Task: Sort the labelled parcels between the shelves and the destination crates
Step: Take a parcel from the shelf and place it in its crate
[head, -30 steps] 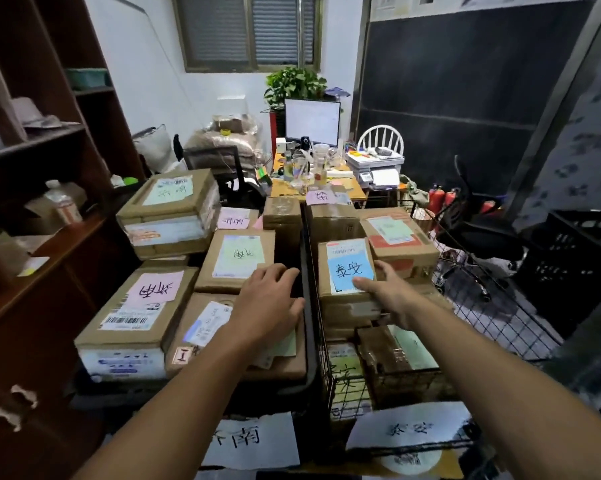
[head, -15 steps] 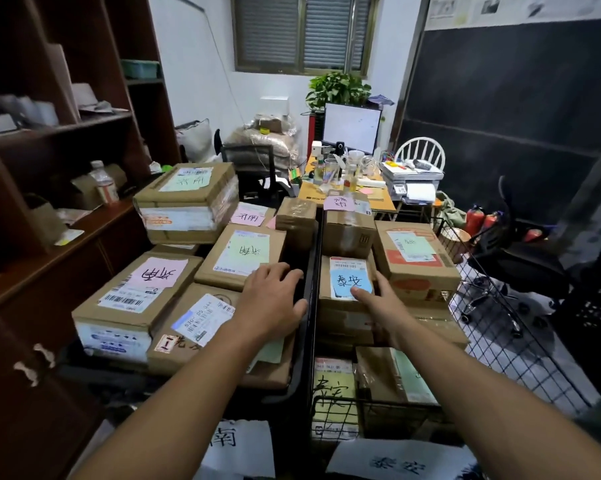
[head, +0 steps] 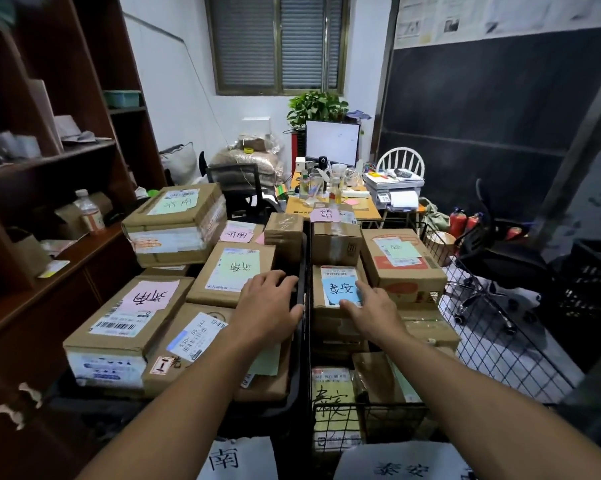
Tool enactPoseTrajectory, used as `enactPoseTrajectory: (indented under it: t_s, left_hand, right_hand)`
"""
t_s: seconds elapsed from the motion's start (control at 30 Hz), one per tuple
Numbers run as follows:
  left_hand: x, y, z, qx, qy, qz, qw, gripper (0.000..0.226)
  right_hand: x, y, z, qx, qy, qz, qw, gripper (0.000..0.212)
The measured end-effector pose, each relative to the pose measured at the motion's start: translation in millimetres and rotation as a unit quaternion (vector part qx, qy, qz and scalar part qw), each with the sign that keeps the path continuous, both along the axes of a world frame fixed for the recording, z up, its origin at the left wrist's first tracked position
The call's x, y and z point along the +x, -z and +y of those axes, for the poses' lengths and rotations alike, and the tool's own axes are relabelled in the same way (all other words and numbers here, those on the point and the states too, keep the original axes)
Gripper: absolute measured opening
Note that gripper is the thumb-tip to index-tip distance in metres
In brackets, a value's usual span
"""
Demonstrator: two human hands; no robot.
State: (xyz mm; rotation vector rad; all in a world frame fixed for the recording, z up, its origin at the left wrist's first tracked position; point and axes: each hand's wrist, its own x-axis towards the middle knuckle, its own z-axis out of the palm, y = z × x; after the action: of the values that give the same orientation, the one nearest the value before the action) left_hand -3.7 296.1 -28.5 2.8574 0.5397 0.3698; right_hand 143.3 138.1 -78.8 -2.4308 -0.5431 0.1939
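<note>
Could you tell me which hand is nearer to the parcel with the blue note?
Right. The right hand touches the blue-note parcel with its fingers; the left hand rests left of it, on a neighbouring parcel across the crate rim.

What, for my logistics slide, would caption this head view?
Left hand rests at the black crate rim; right hand touches the blue-noted parcel.

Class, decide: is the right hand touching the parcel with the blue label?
Touching. The head view shows the right hand laying thumb and forefinger flat on top of the blue-labelled parcel.
</note>
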Motion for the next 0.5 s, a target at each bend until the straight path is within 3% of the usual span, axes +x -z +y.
enactPoseTrajectory:
  t_s: [0.23, 0.5]
  left_hand:
    - [1.3, -1.4, 0.1, 0.000, 0.051, -0.015, 0.999, 0.058]
    - [2.8, -6.1, -0.7, 0.029, 0.194, -0.016, 0.980, 0.058]
  right_hand:
    - [-30.4, -20.2, -12.8, -0.042, -0.016, -0.129, 0.991, 0.055]
    - [-90.2, -33.1, -54.4, -0.151, 0.081, -0.168, 0.971, 0.055]
